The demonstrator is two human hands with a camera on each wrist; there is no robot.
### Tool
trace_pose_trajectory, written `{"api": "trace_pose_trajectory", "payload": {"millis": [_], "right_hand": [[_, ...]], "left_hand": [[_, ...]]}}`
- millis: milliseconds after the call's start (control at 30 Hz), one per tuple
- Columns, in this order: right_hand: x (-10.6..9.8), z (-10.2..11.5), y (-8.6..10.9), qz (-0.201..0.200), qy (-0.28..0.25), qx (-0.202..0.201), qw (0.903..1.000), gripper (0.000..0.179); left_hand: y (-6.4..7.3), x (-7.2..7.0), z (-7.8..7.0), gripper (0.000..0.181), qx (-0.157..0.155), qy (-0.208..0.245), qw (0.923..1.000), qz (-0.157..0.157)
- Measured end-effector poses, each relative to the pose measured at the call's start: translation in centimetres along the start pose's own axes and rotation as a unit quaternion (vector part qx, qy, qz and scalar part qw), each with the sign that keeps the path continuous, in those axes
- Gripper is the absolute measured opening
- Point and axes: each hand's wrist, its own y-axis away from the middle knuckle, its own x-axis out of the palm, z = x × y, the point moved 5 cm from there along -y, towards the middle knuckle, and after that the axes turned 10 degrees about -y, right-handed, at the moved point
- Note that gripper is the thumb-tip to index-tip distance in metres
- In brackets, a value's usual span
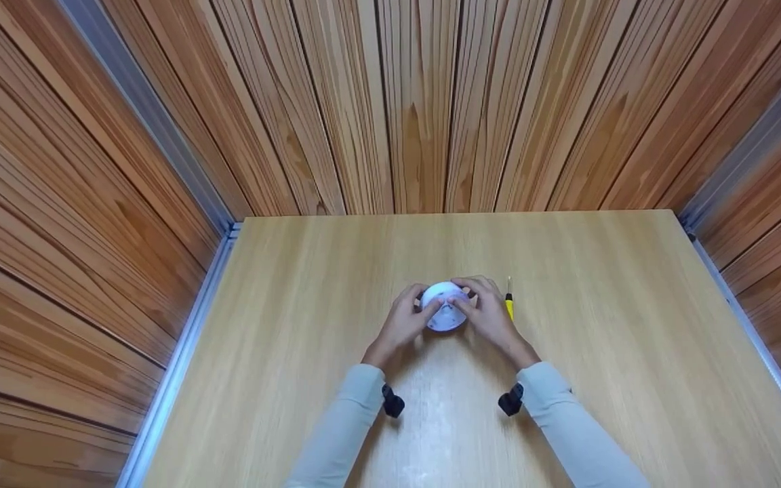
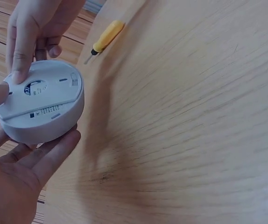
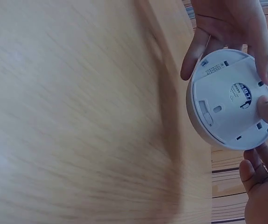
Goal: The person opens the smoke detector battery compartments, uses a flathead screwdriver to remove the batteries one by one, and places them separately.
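A round white smoke detector (image 1: 446, 321) is held above the table between both hands. Its flat back (image 3: 227, 116) faces up, with small slots and a round hole through which a printed label shows. My left hand (image 1: 405, 320) grips one side, thumb on the back and fingers beneath, as the left wrist view shows. On the opposite side my right hand (image 1: 492, 317) holds the rim, its thumb pressing on the back near the hole. Just right of the right hand lies a screwdriver (image 2: 108, 35) with a yellow handle, black collar and thin metal shaft.
The light wooden table (image 1: 282, 325) extends around the hands. Wood-plank walls (image 1: 424, 108) rise behind it and at both sides. Metal rails (image 1: 180, 366) run along the left and right edges. Each wrist carries a small black camera (image 1: 392, 401).
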Motion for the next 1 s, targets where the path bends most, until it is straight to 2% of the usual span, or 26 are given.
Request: {"api": "trace_pose_trajectory", "payload": {"millis": [200, 367, 700, 867, 1000], "right_hand": [[0.5, 0.7, -0.1, -0.007, 0.012, -0.037, 0.9992, 0.034], [0.6, 0.4, -0.1, 0.002, 0.004, -0.017, 0.9998, 0.036], [0.4, -1.7, 0.5, 0.005, -0.056, 0.049, 0.9972, 0.041], [0.5, -2.6, 1.0, 0.004, -0.072, 0.079, 0.9943, 0.039], [0.6, -3.1, 1.5, 0.014, -0.083, 0.107, 0.9907, 0.042]], "left_hand": [[0.1, -0.3, -0.2, 0.042, 0.029, -0.011, 0.9992, -0.025], [0.0, -0.4, -0.1, 0.038, 0.03, -0.012, 0.9989, -0.035], [0.2, 0.1, 0.1, 0.036, -0.013, 0.022, 0.9993, -0.029], [0.1, 0.2, 0.1, 0.036, -0.035, 0.062, 0.9971, -0.028], [0.2, 0.4, 0.2, 0.037, -0.057, 0.113, 0.9915, -0.029]]}}
